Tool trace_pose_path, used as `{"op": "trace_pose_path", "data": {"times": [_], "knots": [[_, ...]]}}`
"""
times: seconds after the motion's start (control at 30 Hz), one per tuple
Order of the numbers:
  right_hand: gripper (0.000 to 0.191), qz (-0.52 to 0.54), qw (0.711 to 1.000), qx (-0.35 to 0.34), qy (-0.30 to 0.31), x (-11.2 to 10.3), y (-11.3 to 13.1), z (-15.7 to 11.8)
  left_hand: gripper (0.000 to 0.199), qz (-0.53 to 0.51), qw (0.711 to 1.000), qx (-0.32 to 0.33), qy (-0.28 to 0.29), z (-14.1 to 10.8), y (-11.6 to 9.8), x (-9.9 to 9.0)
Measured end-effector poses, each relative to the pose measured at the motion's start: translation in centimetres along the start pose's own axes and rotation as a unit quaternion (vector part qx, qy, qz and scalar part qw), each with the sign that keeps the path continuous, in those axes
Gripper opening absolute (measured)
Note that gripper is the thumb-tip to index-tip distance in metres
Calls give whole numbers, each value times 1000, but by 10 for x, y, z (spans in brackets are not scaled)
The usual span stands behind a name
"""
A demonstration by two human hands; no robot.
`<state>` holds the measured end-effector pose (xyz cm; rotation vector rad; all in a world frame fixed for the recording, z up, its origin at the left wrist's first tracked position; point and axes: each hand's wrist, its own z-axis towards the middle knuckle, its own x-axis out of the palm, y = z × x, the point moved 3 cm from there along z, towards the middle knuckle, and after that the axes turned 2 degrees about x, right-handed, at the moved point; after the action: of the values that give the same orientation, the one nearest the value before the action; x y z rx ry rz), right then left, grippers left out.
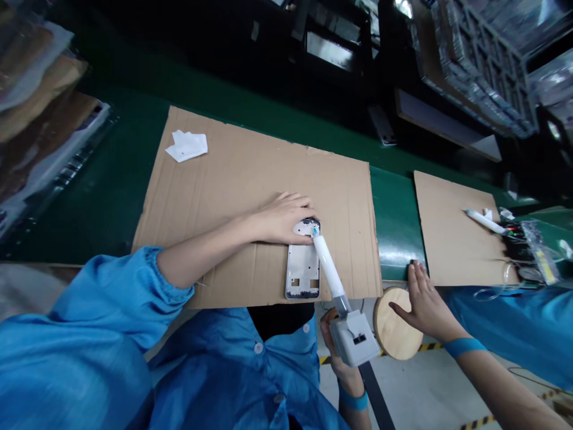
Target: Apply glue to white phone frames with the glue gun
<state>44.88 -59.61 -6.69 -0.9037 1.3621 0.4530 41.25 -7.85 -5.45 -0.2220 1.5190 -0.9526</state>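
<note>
A silver phone frame (303, 269) with black ends lies on a cardboard sheet near its front edge. My left hand (286, 220) rests over the frame's far left part and grips it, fingers curled at the far end and thumb across its face. The blue tip of a white dispensing syringe (327, 266) is at the frame's upper right, by my thumb; I cannot tell whether it touches. Below the cardboard's edge, my right hand (330, 331) is closed round the syringe's lower end, partly hidden behind a grey box (355, 338) with a black strap.
White paper (188, 146) lies on the cardboard sheet (250, 167) over a green bench. Wrapped stacks (40, 113) stand left. At right are a co-worker's hand (425, 301), a round wooden stool (397, 325), and another cardboard (452, 233) with a white syringe (486, 221).
</note>
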Motion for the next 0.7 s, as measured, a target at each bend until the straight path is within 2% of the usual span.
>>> {"op": "trace_pose_path", "data": {"times": [0.17,0.37,0.53,0.6,0.7], "knots": [[120,23,1000,20,-2,0,4,-2,50,-3,1000,6,-4,-1,-1,-1],[113,53,999,9,5,-4,-6,-5,52,0,1000,-3,7,0,-2,-2],[112,70,997,-18,32,-22,-15,0,54,-3,1000,-4,10,0,-3,-4],[107,96,994,-16,52,-34,-15,-19,54,-3,1000,-3,9,0,-3,-4],[105,153,986,-4,73,-54,-7,-91,52,-1,1000,-3,8,0,-3,-4]]}}
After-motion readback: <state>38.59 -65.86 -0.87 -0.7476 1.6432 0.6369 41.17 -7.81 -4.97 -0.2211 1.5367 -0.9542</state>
